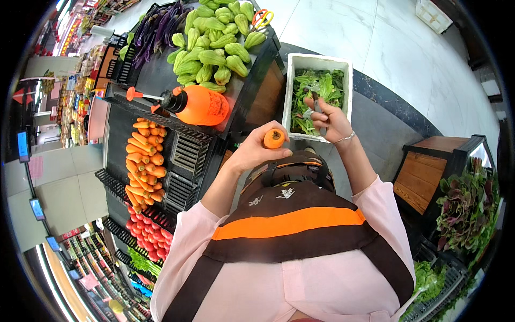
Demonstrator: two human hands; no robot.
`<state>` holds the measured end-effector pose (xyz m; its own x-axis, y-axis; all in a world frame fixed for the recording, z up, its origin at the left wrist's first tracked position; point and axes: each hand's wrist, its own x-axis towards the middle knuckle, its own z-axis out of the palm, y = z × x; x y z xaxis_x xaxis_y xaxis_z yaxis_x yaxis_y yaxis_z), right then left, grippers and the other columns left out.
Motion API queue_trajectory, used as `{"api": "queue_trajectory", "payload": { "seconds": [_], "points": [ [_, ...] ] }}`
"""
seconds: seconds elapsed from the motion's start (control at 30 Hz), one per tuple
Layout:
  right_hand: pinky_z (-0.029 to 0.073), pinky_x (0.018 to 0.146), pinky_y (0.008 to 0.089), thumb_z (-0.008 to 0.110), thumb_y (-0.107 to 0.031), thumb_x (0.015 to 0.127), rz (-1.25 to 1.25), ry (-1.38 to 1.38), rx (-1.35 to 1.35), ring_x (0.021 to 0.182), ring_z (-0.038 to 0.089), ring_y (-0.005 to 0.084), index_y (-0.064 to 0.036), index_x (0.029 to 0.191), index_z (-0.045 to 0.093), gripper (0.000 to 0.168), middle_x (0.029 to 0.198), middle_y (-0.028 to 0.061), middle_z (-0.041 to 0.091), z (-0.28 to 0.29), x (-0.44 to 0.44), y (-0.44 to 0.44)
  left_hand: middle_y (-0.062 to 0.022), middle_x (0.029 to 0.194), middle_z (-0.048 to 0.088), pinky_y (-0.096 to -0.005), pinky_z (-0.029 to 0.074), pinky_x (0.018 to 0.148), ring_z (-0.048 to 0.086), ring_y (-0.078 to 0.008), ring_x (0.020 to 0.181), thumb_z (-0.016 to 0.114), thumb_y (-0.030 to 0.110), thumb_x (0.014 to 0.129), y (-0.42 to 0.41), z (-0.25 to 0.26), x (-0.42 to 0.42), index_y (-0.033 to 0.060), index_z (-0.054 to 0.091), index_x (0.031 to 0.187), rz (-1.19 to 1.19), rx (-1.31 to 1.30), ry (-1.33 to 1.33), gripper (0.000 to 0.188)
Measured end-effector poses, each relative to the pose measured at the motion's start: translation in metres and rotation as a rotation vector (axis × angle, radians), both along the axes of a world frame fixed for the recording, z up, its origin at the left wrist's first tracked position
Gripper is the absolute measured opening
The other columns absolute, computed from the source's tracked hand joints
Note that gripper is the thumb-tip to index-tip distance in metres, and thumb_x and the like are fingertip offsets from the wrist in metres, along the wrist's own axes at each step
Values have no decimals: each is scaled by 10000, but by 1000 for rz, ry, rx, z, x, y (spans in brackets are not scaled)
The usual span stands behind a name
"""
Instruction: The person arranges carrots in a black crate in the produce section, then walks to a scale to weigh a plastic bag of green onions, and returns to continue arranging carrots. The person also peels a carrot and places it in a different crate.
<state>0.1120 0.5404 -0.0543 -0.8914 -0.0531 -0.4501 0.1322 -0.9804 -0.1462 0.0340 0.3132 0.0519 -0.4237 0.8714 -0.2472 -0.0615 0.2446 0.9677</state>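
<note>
My left hand (261,147) is closed around a carrot (274,139), its cut or stem end facing up towards me. In my right hand (332,120) is a small knife (318,108), its dark tip pointing away from me. The right hand hangs over a white foam box (348,96) that holds leafy green scraps (322,86). The carrot is near the box's left front corner, apart from the knife. At the left, many carrots (145,161) lie piled on a black display stand.
An orange spray bottle (205,105) lies on the stand's divider, beside chayotes (211,56) and eggplants (155,32). Scissors (262,19) rest by the chayotes. Tomatoes (149,235) are nearer at left. A wood-panelled stand (420,173) with red-green leafy vegetables (462,213) stands at right.
</note>
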Motion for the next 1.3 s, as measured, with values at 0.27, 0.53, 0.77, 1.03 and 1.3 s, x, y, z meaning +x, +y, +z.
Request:
{"api": "queue_trajectory", "payload": {
  "seconds": [0.27, 0.53, 0.77, 1.03, 1.3],
  "points": [
    [347, 457, 190, 460, -211, 1013, -146, -13, -197, 582, 402, 56, -84, 1150, 444, 187, 1111, 90, 591, -20, -5, 11, 14, 911, 506, -228, 393, 785, 479, -89, 842, 675, 37, 788, -5, -8, 9, 66, 561, 1030, 157, -70, 87, 269],
    [419, 597, 197, 625, -180, 917, 139, 116, 1061, 683, 516, 46, -24, 1107, 651, 247, 845, 13, 616, 48, 24, -43, -29, 832, 565, -255, 463, 703, 522, -108, 752, 661, 104, 842, -3, -22, 9, 40, 512, 1131, 241, -324, 298, 332],
    [488, 708, 272, 698, -163, 851, 72, 228, 1317, 744, 588, 122, 20, 1236, 559, 449, 833, 76, 644, 63, 35, -72, -152, 920, 645, -340, 497, 738, 644, -242, 818, 656, 98, 838, -1, -26, 15, 39, 504, 1172, 231, -221, 378, 372],
    [487, 720, 274, 709, -189, 835, 137, 166, 1300, 744, 582, 118, 32, 1291, 520, 541, 828, 72, 646, 58, 37, -78, -189, 924, 626, -394, 499, 725, 625, -376, 859, 655, 34, 778, 1, -21, 21, 22, 502, 1087, 234, -310, 518, 344],
    [435, 702, 189, 668, -70, 877, 84, 192, 984, 772, 502, 25, 17, 1268, 536, 421, 874, -31, 562, 64, 40, -88, -185, 941, 614, -436, 497, 712, 612, -389, 874, 695, 64, 755, -3, -10, 31, 47, 491, 1096, 220, -343, 898, 397]
  ]
}}
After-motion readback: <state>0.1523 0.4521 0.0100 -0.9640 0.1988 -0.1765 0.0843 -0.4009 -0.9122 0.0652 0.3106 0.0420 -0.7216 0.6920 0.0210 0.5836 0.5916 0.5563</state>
